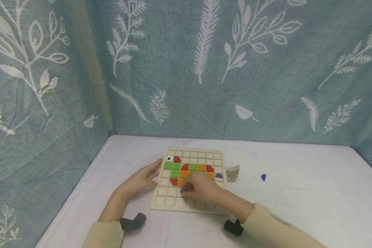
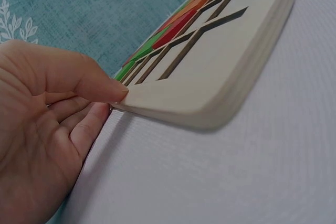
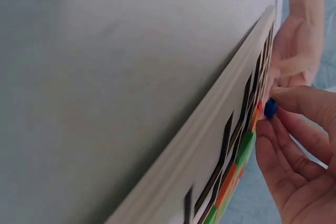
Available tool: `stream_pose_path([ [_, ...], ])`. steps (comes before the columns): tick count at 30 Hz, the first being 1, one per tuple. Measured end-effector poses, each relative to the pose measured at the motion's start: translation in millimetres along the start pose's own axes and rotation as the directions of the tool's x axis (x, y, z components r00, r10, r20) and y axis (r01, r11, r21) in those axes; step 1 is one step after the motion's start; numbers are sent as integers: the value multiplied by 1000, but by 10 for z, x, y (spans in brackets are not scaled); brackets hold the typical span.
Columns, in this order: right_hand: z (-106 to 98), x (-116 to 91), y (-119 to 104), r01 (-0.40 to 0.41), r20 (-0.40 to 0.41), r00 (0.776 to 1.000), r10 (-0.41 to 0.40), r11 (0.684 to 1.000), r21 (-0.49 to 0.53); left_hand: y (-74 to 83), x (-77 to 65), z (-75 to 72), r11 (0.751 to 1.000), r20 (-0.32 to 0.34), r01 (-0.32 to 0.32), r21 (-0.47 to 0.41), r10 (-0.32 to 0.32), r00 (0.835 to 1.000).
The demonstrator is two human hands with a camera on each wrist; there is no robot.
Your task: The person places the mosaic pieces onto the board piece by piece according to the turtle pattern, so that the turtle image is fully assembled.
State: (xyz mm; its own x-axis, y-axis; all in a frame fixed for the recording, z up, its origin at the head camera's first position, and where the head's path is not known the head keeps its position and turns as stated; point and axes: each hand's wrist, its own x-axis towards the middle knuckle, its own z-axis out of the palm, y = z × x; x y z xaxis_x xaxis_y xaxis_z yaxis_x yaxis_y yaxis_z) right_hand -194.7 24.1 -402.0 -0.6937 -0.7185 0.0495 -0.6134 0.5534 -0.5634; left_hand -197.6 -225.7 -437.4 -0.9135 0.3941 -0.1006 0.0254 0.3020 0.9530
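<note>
A square wooden grid board [image 1: 161, 207] lies on the table, with green, orange and red tiles and a white eye tile [image 1: 169, 158] set in its cells. My left hand [image 1: 141, 181] is at the board's left edge, thumb tip touching the rim in the left wrist view, fingers extended along the side. Over the lower middle cells, my right hand [image 1: 201, 187] pinches a small blue piece [image 3: 270, 108] between thumb and fingertips. Part of the board and some tiles are hidden beneath that hand. A blue half-round tile [image 1: 218, 175] is at the board's right side.
Right of the board, a small printed picture card [image 1: 233, 173] lies against its edge. Farther right, another blue half-round tile [image 1: 263, 177] rests on the white tablecloth [image 1: 313, 193]. A patterned blue-grey curtain [image 1: 179, 103] hangs behind the table.
</note>
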Motion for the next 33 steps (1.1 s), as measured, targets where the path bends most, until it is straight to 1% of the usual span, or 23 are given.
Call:
stream_pose_path([
  [5, 34, 80, -18, 15, 26, 1000, -14, 1000, -21, -12, 14, -5, 1000, 8, -10, 3, 10, 1000],
  [12, 40, 108, -41, 22, 55, 998, -21, 1000, -20, -13, 33, -16, 1000, -5, -8, 5, 8, 1000],
  [17, 54, 115, -33, 7, 61, 998, -6, 1000, -22, -12, 41, -17, 1000, 2, -9, 5, 9, 1000],
  [23, 81, 112, -20, 20, 62, 998, -20, 1000, -3, -19, 42, -14, 1000, 4, -8, -8, 8, 1000],
  [27, 78, 97, -32, 18, 84, 996, -18, 1000, 10, -29, 37, -12, 1000, 4, 0, -6, 0, 1000],
  [33, 36, 56, -62, -8, 120, 993, 6, 1000, 14, -38, 19, -10, 1000, -8, 5, -1, -5, 1000],
])
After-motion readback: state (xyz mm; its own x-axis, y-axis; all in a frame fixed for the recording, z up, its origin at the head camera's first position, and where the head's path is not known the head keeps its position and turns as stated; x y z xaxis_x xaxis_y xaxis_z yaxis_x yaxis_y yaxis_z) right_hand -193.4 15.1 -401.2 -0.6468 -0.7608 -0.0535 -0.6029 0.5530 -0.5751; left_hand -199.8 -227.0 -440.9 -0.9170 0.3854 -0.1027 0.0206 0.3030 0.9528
